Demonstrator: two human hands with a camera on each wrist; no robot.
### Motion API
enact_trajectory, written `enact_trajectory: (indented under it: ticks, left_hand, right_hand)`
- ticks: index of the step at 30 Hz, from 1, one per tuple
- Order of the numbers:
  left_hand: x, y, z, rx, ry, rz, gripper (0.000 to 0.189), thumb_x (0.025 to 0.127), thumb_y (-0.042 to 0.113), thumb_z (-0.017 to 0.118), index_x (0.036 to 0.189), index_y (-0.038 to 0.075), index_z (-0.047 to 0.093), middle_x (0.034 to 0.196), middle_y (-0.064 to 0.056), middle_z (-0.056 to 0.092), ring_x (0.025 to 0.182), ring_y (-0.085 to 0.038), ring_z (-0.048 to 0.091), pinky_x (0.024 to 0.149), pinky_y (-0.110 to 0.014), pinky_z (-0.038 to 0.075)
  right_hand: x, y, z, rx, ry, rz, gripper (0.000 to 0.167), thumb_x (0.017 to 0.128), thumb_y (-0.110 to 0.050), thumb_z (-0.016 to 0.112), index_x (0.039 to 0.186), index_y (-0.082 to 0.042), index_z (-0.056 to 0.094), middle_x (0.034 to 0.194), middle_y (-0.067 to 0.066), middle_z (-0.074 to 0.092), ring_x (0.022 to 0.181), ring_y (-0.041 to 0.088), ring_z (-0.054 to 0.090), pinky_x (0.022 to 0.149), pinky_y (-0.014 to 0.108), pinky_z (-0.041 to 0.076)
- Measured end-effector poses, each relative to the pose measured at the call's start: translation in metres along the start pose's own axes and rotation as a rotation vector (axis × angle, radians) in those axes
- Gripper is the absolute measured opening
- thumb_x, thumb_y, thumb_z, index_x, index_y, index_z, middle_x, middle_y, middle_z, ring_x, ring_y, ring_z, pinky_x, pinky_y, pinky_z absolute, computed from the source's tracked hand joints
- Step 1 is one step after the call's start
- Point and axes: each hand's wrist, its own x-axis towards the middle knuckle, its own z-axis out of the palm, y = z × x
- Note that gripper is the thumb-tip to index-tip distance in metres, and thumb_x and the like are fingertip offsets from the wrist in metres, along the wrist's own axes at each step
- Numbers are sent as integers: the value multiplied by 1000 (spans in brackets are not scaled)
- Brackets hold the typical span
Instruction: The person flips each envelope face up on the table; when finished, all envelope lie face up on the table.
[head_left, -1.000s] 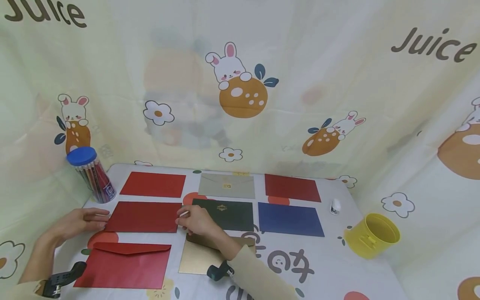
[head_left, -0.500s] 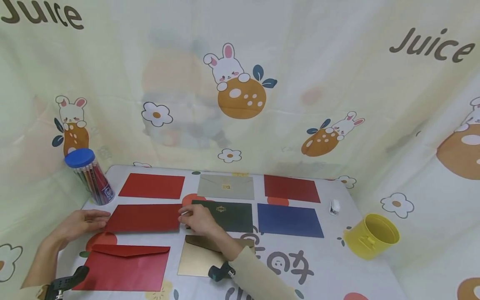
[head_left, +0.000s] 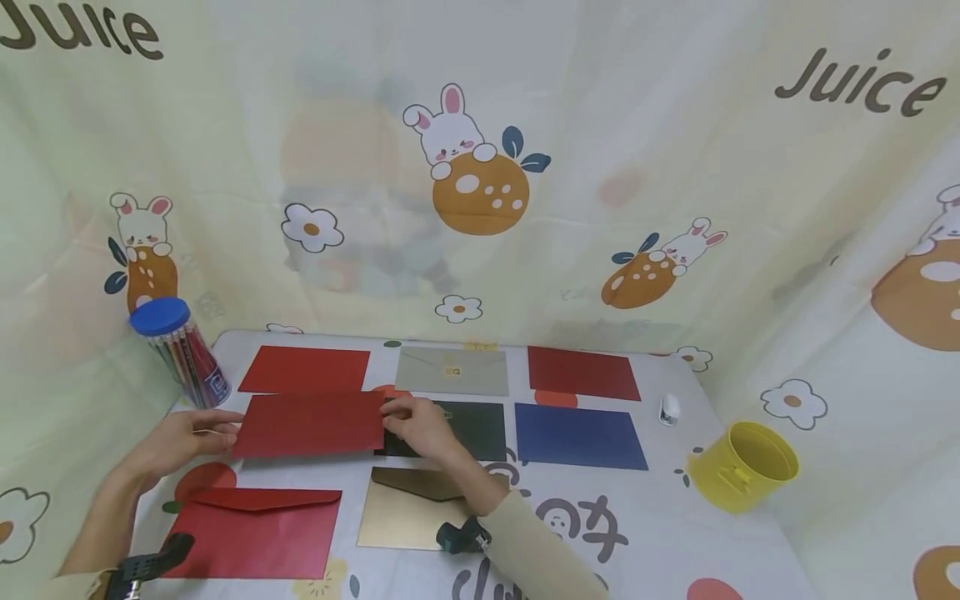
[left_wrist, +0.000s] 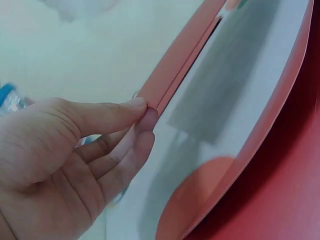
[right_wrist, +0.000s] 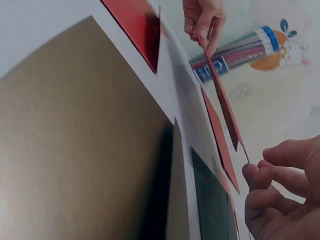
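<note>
A plain red envelope (head_left: 315, 423) is held raised above the table in the head view, casting a shadow, its right end overlapping the dark green envelope (head_left: 480, 429). My left hand (head_left: 193, 442) pinches its left edge between thumb and fingers; the left wrist view shows this grip on the red envelope (left_wrist: 182, 57) closely. My right hand (head_left: 423, 427) has curled fingers at the opposite edge. In the right wrist view, the fingertips (right_wrist: 251, 171) meet the thin end of the red envelope. Below lie a glossy red envelope (head_left: 258, 537) and a gold envelope (head_left: 397, 517), both with dark or red flaps toward the back.
Along the back lie a red envelope (head_left: 303, 369), a grey envelope (head_left: 453, 371) and a darker red one. A blue envelope (head_left: 581, 436) lies right of the green one. A blue-lidded pencil jar (head_left: 183, 354), a small white object (head_left: 669, 409) and a yellow bucket (head_left: 742, 467) stand around.
The red envelope has risen from the table and shifted right and slightly back, with both hands moving along at its ends. The other envelopes stay where they were.
</note>
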Motion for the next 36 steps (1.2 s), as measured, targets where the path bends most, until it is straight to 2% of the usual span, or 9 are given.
enact_trajectory:
  ticks: [3,6,12,14,20,24,28,36]
  left_hand:
    - [4,12,8,-18,10,35,56,95,26,70,140,-4,54,123,-20,68,110,-30,66,83,-36,58]
    - [12,23,19,-25,26,67,56,95,29,71,139,-2,56,117,-16,69,106,-24,67,84,-38,57]
    - [39,44,46,-127,34,179,47,96,19,69,136,-2,57,107,-14,69,96,-18,70,80,-27,57]
    - [47,52,55,-149,28,205,43,96,16,69,134,-2,58,107,-15,70,96,-19,70,80,-26,57]
    - [65,75,89,-178,29,225,40,94,13,71,130,-1,60,107,-15,70,96,-25,72,81,-30,58]
    - [75,87,108,-212,53,230,41,94,13,72,130,-1,60,109,-16,70,94,-24,72,81,-30,60]
    - [82,98,120,-264,62,253,42,94,12,72,131,-2,58,111,-18,69,93,-25,72,81,-31,60]
    - [90,111,137,-314,57,258,43,93,10,72,133,1,58,112,-20,69,93,-26,72,81,-33,60]
  right_hand:
    - [-2,6,-12,19,26,21,26,97,-18,67,120,-7,72,103,-1,72,82,13,66,70,25,55]
    - [-5,13,-25,34,57,38,24,97,-19,67,118,-10,73,103,-1,72,87,20,68,73,27,55]
    - [-10,30,-62,42,132,54,20,95,-18,68,114,-14,74,94,2,74,88,29,69,69,30,53]
    - [-13,36,-75,42,161,61,20,95,-18,68,114,-14,74,93,2,73,86,28,67,68,30,52]
    - [-26,58,-108,57,226,89,19,95,-21,68,114,-17,74,91,3,71,77,18,61,60,28,49]
    - [-33,71,-124,108,248,98,19,95,-20,69,114,-18,74,90,6,69,72,17,57,56,27,45]
    - [-39,78,-138,173,275,113,19,95,-19,70,113,-18,74,91,9,68,72,21,55,57,29,44]
    - [-47,89,-156,235,302,79,22,95,-22,71,116,-16,72,89,11,65,72,19,54,60,28,45]
